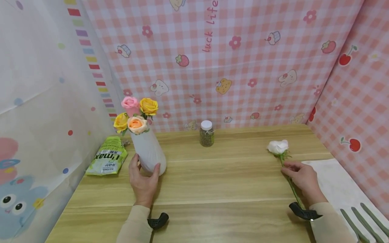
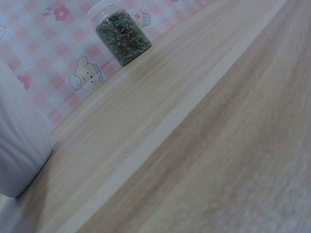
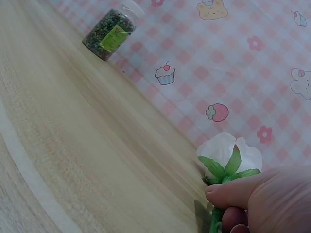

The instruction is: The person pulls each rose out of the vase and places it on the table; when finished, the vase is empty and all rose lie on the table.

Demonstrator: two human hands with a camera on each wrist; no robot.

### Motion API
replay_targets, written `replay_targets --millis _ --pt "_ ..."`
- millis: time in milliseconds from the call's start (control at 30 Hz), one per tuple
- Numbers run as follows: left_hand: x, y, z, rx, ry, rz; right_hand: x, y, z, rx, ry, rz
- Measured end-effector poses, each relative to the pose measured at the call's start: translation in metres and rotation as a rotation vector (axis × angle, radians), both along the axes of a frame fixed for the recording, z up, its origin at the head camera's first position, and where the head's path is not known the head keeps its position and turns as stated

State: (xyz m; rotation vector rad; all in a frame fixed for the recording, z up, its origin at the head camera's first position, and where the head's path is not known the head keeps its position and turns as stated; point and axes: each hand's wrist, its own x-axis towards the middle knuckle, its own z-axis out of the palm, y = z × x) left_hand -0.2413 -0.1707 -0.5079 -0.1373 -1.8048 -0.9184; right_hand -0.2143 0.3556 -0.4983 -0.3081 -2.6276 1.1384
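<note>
A white ribbed vase point(image 1: 149, 152) stands at the left of the table, holding a pink rose point(image 1: 130, 105), two yellow roses point(image 1: 149, 106) and a peach one point(image 1: 137, 125). My left hand point(image 1: 143, 184) grips the lower part of the vase, thumb on its right side and fingers on its left. In the left wrist view only the base of the vase point(image 2: 22, 141) shows. At the right, my right hand point(image 1: 302, 177) pinches the green stem of a white rose point(image 1: 278, 147) just below its bloom. The right wrist view shows thumb and fingers at the stem under the white petals point(image 3: 231, 153).
A white-lidded jar point(image 1: 207, 135) of small dark green beads stands at the back middle. A green Umax packet point(image 1: 107, 157) lies left of the vase. On a white sheet point(image 1: 331, 179) at the right lie several green stems point(image 1: 364, 222). Patterned cloth walls point(image 1: 231, 67) border the table.
</note>
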Motion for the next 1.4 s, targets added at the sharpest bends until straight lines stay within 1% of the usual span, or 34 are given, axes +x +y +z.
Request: replay_targets --millis 267,400,467,533,633,767,900,1000,1067,1200,1300,1400 --pt "0.002 -0.002 0.000 0.004 0.014 0.005 0.000 -0.001 0.004 -0.009 -0.019 0.001" --pt "0.002 -0.001 0.001 0.014 0.013 -0.004 0.004 -0.001 0.012 -0.055 -0.049 0.014" --pt "0.002 -0.001 0.000 0.018 0.007 -0.011 0.007 0.000 0.022 -0.054 -0.056 0.026" --pt "0.002 0.000 0.000 0.021 0.001 -0.016 0.009 0.001 0.034 -0.051 -0.049 0.047" --pt "0.003 0.000 0.001 0.017 -0.008 -0.009 0.011 -0.003 0.060 -0.006 -0.007 0.099" --pt "0.002 0.000 0.004 0.006 -0.019 0.004 0.011 -0.019 0.097 0.025 0.021 0.176" --pt "0.002 0.000 0.006 0.006 -0.015 0.002 0.006 -0.047 0.130 0.016 0.014 0.266" --pt "0.002 0.000 0.006 0.012 -0.004 -0.001 -0.002 -0.077 0.152 -0.046 -0.009 0.359" --pt "0.002 0.000 0.004 0.019 0.007 -0.004 -0.009 -0.099 0.164 -0.078 -0.026 0.429" --pt "0.000 -0.001 0.001 0.015 -0.004 -0.007 -0.023 -0.151 0.179 -0.146 -0.049 0.543" --pt "0.000 -0.002 0.000 0.008 -0.014 -0.013 -0.033 -0.192 0.185 -0.189 -0.044 0.612" --pt "-0.001 0.000 0.000 0.014 -0.006 -0.019 -0.041 -0.233 0.191 -0.253 -0.056 0.676"
